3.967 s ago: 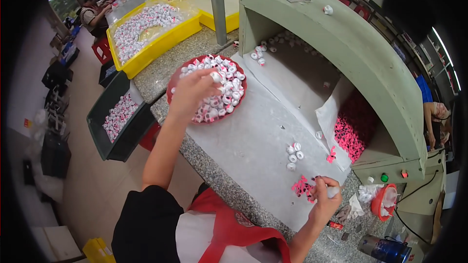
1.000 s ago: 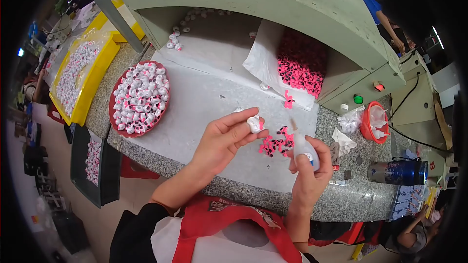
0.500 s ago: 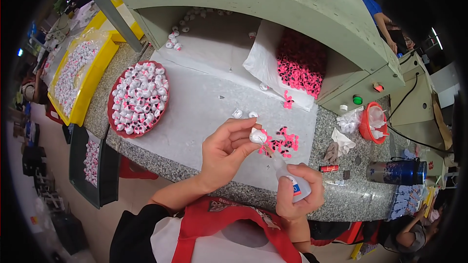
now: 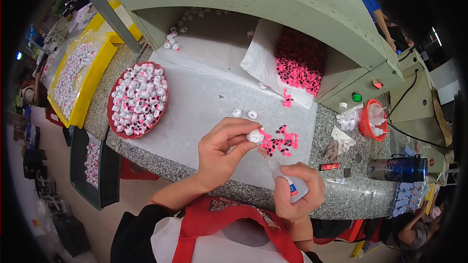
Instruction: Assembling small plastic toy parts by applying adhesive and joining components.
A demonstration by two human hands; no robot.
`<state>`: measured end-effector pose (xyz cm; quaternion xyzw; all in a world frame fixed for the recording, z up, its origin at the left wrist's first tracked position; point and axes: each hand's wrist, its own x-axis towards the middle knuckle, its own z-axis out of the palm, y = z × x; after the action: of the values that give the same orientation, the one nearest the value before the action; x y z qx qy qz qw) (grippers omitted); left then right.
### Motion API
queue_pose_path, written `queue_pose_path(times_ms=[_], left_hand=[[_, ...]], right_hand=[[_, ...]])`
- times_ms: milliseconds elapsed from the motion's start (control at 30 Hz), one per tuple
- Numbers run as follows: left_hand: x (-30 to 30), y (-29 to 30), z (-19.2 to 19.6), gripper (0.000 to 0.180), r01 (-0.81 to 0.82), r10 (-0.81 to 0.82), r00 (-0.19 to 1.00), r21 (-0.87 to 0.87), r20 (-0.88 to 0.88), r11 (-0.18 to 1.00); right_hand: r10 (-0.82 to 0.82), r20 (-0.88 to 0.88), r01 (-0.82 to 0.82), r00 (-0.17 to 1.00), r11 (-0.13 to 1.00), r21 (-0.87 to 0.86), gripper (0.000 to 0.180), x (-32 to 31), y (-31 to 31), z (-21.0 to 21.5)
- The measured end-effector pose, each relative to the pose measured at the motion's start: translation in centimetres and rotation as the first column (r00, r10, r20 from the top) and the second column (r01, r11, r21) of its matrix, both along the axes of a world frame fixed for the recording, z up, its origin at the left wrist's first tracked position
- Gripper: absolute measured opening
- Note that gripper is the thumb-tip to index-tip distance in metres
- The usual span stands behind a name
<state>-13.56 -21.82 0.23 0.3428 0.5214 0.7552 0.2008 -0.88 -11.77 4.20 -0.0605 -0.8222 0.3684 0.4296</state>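
Since 1 s ago: right hand [image 4: 298, 195] moved down and left, bottle swung from nozzle-up to tilted, nozzle now at the piece. Left hand [image 4: 218, 156] dropped slightly toward the body.

Now: left-hand thumb and fingers pinch one white rounded piece [image 4: 254, 136], held over the white sheet [image 4: 204, 112] on the worktop [image 4: 165, 159]. Right hand wrapped around the clear squeeze bottle [image 4: 298, 189], nozzle up-left, just below the piece; can't tell if it touches.

Loose pink-and-black bits [image 4: 287, 139] lie on the sheet, just right of the piece in view. Two white pieces [image 4: 252, 115] sit beyond the left hand. Red bowl [image 4: 159, 120] heaped with white-and-pink pieces, well left. Red tube [image 4: 329, 166] and blue flask [image 4: 397, 169] off right.
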Motion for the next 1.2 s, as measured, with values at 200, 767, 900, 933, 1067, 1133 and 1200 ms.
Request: queue_pose_path(times_ms=[200,767,900,933,1067,1133,1200], left_hand=[[0.0,0.1,0.2,0.029,0.049,-0.05,0.989,0.018,0.136,0.999],[-0.7,-0.3,0.2,0.036,0.194,-0.183,0.879,0.02,0.44,0.981],[-0.9,-0.5,0.1,0.037,0.197,-0.189,0.879,0.026,0.438,0.98],[-0.9,-0.5,0.1,0.037,0.198,-0.189,0.878,0.026,0.439,0.98],[-1.0,-0.4,0.1,0.032,0.197,-0.209,0.888,0.072,0.41,0.978],[-0.9,-0.4,0.1,0.032,0.193,-0.203,0.892,0.067,0.403,0.979],[-0.9,-0.4,0.0,0.032,0.188,-0.194,0.884,0.056,0.425,0.981]], right_hand=[[-0.112,0.088,0.126,0.99,0.976,-0.178,0.016,0.7,-0.7,-0.1],[-0.01,-0.022,0.01,1.0,1.0,-0.029,0.025,0.5,0.2,-0.2],[-0.026,-0.034,0.026,0.999,1.0,-0.016,0.025,0.5,0.4,-0.2],[-0.033,-0.033,0.033,0.999,0.999,-0.02,0.024,0.4,0.4,-0.2],[-0.019,0.027,0.02,0.999,0.999,-0.033,0.022,0.6,0.3,0.4],[-0.055,0.081,0.062,0.995,0.994,-0.087,0.017,0.9,-0.2,0.6],[-0.086,0.137,0.105,0.987,0.985,-0.139,0.015,0.8,-0.5,0.6]])
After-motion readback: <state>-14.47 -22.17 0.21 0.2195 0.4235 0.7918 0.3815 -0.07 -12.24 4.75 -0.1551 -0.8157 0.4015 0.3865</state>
